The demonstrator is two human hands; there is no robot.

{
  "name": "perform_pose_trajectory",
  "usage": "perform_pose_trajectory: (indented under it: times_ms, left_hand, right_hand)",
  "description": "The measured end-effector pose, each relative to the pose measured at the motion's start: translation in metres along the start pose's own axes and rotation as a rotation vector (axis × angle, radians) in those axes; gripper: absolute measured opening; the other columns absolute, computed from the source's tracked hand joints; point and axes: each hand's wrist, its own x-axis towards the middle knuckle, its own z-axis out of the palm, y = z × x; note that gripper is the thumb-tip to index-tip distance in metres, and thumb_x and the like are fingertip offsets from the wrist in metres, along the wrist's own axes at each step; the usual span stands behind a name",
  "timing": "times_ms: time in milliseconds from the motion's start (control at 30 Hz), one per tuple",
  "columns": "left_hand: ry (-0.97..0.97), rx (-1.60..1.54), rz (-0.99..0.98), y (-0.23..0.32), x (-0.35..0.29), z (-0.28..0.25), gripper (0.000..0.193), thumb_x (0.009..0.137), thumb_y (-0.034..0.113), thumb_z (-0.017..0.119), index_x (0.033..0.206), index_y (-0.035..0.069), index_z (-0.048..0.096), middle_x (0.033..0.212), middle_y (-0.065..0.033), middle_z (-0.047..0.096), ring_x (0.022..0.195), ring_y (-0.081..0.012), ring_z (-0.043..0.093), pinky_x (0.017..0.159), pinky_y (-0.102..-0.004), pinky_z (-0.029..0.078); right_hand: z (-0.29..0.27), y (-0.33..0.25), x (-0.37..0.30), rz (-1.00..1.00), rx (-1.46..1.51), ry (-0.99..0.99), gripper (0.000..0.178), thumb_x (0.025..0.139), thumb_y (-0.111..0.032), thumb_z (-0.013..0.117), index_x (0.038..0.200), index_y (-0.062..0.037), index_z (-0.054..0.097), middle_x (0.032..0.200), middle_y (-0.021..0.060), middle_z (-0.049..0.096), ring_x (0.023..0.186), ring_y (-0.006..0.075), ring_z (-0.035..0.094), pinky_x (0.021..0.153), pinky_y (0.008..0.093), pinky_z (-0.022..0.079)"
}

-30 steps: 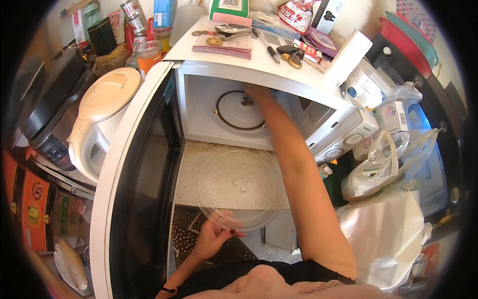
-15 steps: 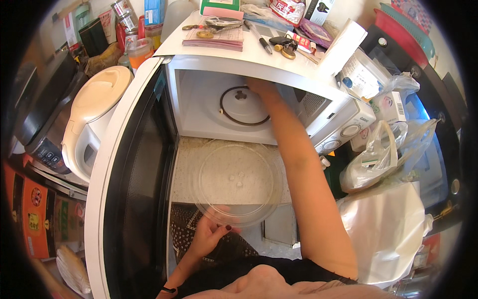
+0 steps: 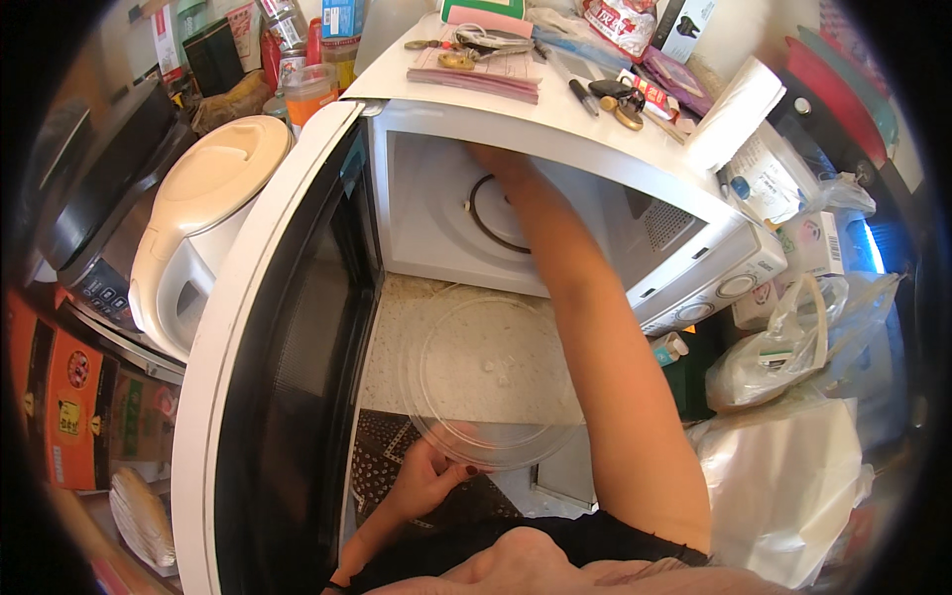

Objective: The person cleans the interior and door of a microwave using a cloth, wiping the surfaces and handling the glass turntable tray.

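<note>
While the left grip (image 3: 428, 483) holds its near rim, the clear round plate (image 3: 496, 362) is just outside the microwave (image 3: 436, 121), probably stiff, slick and breakable, best taken by opposite edges; the right grip (image 3: 491, 159), inside, I can't make out.

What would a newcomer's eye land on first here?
First, the white, boxy microwave oven in the middle, its white-framed black door open leftward, the right hand inside. Below its opening, the left hand holds a clear, round, glass-like plate by the near rim. A cream-lidded white jug stands left of the door.
</note>
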Motion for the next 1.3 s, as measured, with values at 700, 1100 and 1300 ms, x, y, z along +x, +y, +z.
perform_pose_trajectory:
  times_ms: [700, 1100, 1300]
  left_hand:
    - [0.041, 0.060, -0.001, -0.004, -0.004, -0.003, 0.039, 0.090, -0.003, 0.060, 0.126, -0.002, 0.046, 0.115, -0.0091, 0.062, 0.105, -0.0162, 0.061, 0.089, -0.0292, 0.050]
    - [0.031, -0.038, 0.096, -0.012, 0.002, -0.001, 0.043, 0.089, 0.007, 0.066, 0.125, -0.002, 0.046, 0.114, -0.0115, 0.063, 0.102, -0.0176, 0.063, 0.087, -0.0302, 0.051]
    - [0.072, 0.020, 0.045, -0.014, 0.000, 0.001, 0.042, 0.089, 0.006, 0.065, 0.125, -0.002, 0.047, 0.117, -0.0124, 0.063, 0.102, -0.0165, 0.063, 0.085, -0.0284, 0.051]
  right_hand:
    - [-0.045, 0.074, -0.022, 0.004, -0.100, -0.120, 0.032, 0.088, -0.018, 0.055, 0.116, -0.0048, 0.063, 0.117, 0.0187, 0.062, 0.111, 0.0336, 0.057, 0.098, 0.0435, 0.044]
    - [-0.053, 0.085, -0.023, 0.062, -0.175, -0.024, 0.032, 0.088, -0.019, 0.056, 0.115, -0.0058, 0.063, 0.116, 0.0174, 0.063, 0.109, 0.0330, 0.058, 0.097, 0.0432, 0.044]
    - [-0.002, 0.013, -0.003, -0.059, 0.010, 0.098, 0.032, 0.087, -0.020, 0.057, 0.115, -0.0063, 0.063, 0.115, 0.0168, 0.063, 0.108, 0.0326, 0.059, 0.096, 0.0430, 0.045]
